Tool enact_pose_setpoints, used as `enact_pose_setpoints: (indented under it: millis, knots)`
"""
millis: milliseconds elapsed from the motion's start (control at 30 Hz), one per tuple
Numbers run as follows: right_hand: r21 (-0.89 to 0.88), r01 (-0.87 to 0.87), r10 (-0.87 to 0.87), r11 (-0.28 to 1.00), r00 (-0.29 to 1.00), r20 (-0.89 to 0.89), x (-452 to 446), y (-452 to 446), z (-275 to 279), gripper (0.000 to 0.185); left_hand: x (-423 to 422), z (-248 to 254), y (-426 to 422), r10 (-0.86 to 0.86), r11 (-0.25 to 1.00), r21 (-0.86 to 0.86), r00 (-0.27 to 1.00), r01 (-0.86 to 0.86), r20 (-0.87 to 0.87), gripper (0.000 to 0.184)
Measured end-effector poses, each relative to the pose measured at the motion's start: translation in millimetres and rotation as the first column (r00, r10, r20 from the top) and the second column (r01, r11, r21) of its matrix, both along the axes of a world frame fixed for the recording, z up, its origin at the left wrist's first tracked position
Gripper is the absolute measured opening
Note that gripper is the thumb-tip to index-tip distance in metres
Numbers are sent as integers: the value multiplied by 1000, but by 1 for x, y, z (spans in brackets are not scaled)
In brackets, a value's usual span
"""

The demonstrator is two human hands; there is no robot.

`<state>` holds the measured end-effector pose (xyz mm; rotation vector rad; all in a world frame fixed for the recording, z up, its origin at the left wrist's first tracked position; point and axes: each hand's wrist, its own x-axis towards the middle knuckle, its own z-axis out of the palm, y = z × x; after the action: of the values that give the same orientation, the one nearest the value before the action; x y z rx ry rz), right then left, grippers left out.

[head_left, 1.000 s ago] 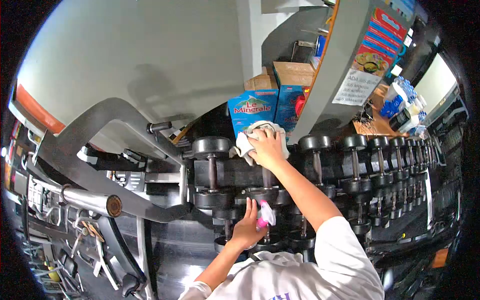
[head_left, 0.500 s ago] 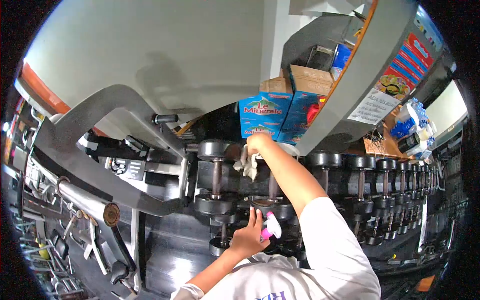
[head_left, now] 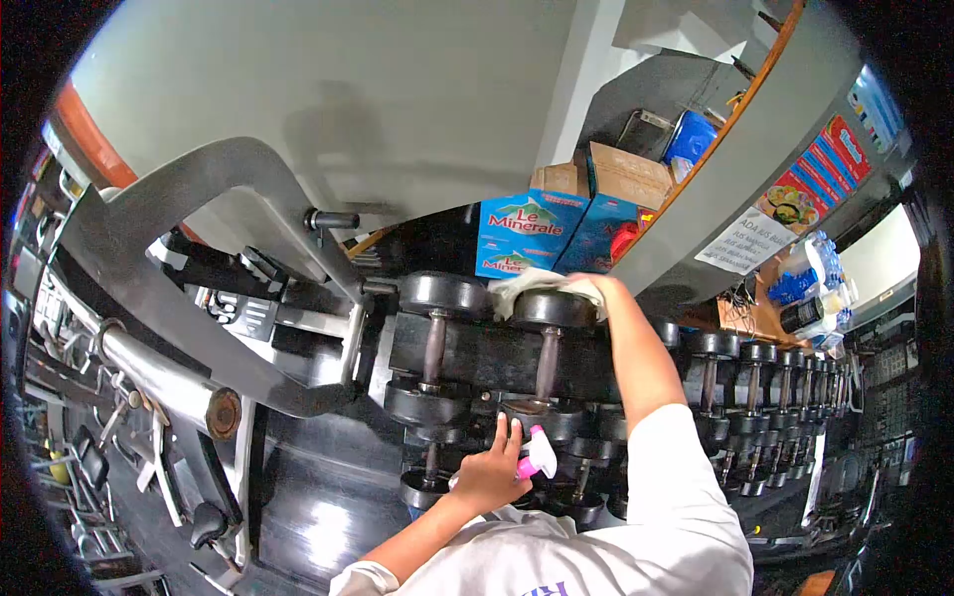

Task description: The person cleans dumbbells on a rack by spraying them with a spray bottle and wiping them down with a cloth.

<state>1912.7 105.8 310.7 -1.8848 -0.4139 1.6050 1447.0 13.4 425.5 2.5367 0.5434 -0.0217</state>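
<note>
My right hand (head_left: 593,286) is on a whitish cloth (head_left: 527,281), pressed against the far side of the upper head of a black dumbbell (head_left: 553,309). Its fingers are mostly hidden behind the dumbbell head and cloth. My left hand (head_left: 493,475) holds a spray bottle with a pink and white nozzle (head_left: 538,456); two of its fingers stretch out near the dumbbell's lower head (head_left: 542,416). Another dumbbell (head_left: 435,343) lies just to the left on the rack.
More dumbbells (head_left: 709,382) run along the rack to the right. Blue water cartons (head_left: 528,226) stand behind the rack beside a grey pillar (head_left: 752,186). At the left is a grey exercise machine frame (head_left: 169,189). A wooden table (head_left: 746,320) with bottles is at the right.
My right hand and the cloth have moved from the top of the dumbbell head round to its far right side. The view has shifted; my left hand still holds the spray bottle.
</note>
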Motion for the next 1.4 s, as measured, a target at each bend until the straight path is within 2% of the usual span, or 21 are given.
enact_pose_setpoints:
  millis: [33,100,167,233,267,300,400,567,633,667,700,733,767,833,967,1033,1100,1167,1233,1300,1400]
  knots:
    - [102,214,-201,971,971,-132,-5,-31,-1,27,-1,-1,-2,6,1000,-5,1000,-6,-4,96]
    - [117,217,-227,969,971,73,-43,-58,56,20,0,0,-3,21,1000,-16,1000,-21,12,96]
    - [303,336,-305,892,941,-148,-52,-71,27,36,2,-2,-3,17,1000,-14,1000,-17,-3,96]
    - [460,587,-590,666,792,-157,-100,-87,36,42,3,2,-3,-7,1000,-7,1000,7,-15,97]
    - [446,720,-698,533,671,-249,-84,-89,-30,43,4,7,-2,-11,1000,-21,999,10,-46,97]
    - [508,677,-766,532,641,-53,-144,-91,51,41,5,11,-1,-11,999,-36,997,8,-78,98]
    - [584,709,-857,395,513,-43,-159,-112,-5,39,6,13,0,-19,998,-68,993,12,-112,99]
    - [584,376,-674,719,582,455,-178,-123,40,42,2,3,-2,-1,999,-43,998,-1,-57,96]
    - [711,233,-643,663,663,383,-205,-103,94,35,2,-1,-2,0,1000,-31,999,-1,-43,96]
    - [690,-64,-475,721,679,560,-204,-88,99,36,1,-2,-3,1,1000,-21,999,-1,-34,96]
    - [482,-359,-365,799,348,864,-201,-73,92,39,-1,-1,-3,-8,1000,-18,999,7,-36,96]
    - [169,-302,-96,938,242,966,-224,-61,116,39,-2,1,-2,-19,1000,-18,999,18,-38,97]
    - [233,-349,-186,907,164,969,-230,-53,106,36,-1,4,0,-30,999,-17,999,29,-39,98]
    - [3,-493,13,870,28,1000,-236,-54,123,35,0,9,2,-33,999,-30,995,30,-95,99]
    - [238,-682,-124,692,212,969,-238,-103,111,34,-5,5,11,-81,995,-67,995,77,-65,100]
    - [542,-221,-425,811,415,804,-237,-132,94,34,-5,10,13,-81,991,-119,991,68,-106,100]
    - [841,416,-731,347,682,-35,-176,-152,-25,29,-7,9,16,-78,987,-148,988,58,-132,99]
    - [434,739,-664,515,664,-344,-198,-167,55,24,-9,4,22,-103,985,-149,991,90,-84,99]
    - [422,743,-718,520,648,-256,-194,-160,45,21,-14,-8,25,-87,987,-136,996,90,26,99]
    - [650,450,-693,613,701,168,-185,-143,4,24,-14,-6,28,-112,982,-155,994,108,-16,100]
    - [349,572,-659,743,717,228,-159,-122,-58,27,-14,-8,27,-110,982,-158,994,107,-8,100]
